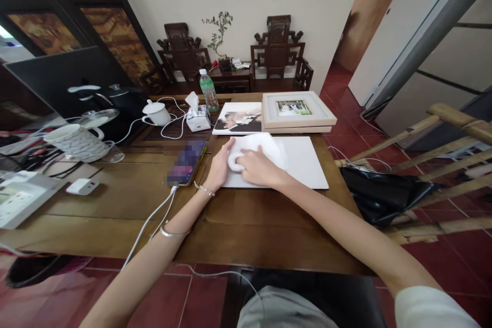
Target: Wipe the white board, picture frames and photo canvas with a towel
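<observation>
A bunched white cloth (265, 144), soft and thick, lies on a flat white board (307, 164) near the middle of the table. My right hand (255, 166) presses into it with bent fingers gripping its folds. Along the cloth's left side, my left hand (219, 166) rests at the board's edge with its fingers stretched out. The board's left part is mostly covered by the cloth and hands. Just behind lies a photo panel (240, 122), beside a stack topped by a framed photo (294, 107).
Left of my hands lies a phone (185, 164) with a white cable. Beyond stand a tissue box (198, 118), a plastic bottle (208, 91) and a lidded cup (156, 111). A patterned mug (75, 142), a charger (82, 186) and a power strip (26, 197) occupy the left.
</observation>
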A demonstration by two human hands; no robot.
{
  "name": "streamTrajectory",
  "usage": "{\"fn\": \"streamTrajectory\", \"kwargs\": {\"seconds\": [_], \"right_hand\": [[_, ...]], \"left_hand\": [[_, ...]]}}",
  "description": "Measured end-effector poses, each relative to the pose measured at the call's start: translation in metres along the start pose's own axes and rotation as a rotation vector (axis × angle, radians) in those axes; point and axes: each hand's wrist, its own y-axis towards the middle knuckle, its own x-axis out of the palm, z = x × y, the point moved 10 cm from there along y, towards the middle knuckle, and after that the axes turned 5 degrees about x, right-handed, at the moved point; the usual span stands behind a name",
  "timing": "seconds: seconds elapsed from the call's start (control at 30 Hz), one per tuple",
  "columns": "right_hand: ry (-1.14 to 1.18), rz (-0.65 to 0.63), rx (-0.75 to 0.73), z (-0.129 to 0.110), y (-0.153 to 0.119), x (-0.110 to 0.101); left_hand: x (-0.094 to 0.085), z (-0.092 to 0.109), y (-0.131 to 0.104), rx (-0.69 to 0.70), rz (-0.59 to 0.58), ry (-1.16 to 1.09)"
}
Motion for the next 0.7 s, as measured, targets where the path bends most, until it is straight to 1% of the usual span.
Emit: {"fn": "streamTrajectory", "kwargs": {"seconds": [0.07, 0.13, 0.17, 0.23, 0.3, 0.37, 0.47, 0.53, 0.6, 0.7], "right_hand": [[0.036, -0.091, -0.122, -0.017, -0.018, 0.004], [0.038, -0.186, -0.177, -0.024, -0.037, 0.005], [0.031, -0.223, -0.176, -0.023, -0.045, 0.004], [0.012, -0.255, -0.112, -0.012, -0.052, -0.001], [-0.004, -0.224, -0.025, 0.007, -0.049, -0.01], [-0.02, -0.164, 0.081, 0.029, -0.038, -0.021], [-0.003, -0.07, 0.277, 0.061, -0.01, -0.034], [0.008, -0.034, 0.373, 0.071, 0.013, -0.037], [0.007, -0.031, 0.397, 0.069, 0.039, -0.035], [0.024, -0.055, 0.303, 0.048, 0.076, -0.025]], "left_hand": [[-0.002, 0.0, -0.001, -0.019, 0.025, 0.0], [-0.001, 0.001, -0.002, -0.027, 0.016, 0.053], [0.001, 0.002, -0.003, -0.024, 0.005, 0.09], [0.006, 0.006, -0.003, 0.006, -0.034, 0.171], [0.015, 0.01, -0.003, 0.07, -0.103, 0.249], [0.025, 0.013, -0.005, 0.137, -0.177, 0.323], [0.034, 0.011, -0.008, 0.187, -0.251, 0.414], [0.037, 0.01, -0.009, 0.205, -0.277, 0.452], [0.037, 0.011, -0.009, 0.218, -0.289, 0.479], [0.036, 0.013, -0.009, 0.23, -0.302, 0.498]]}}
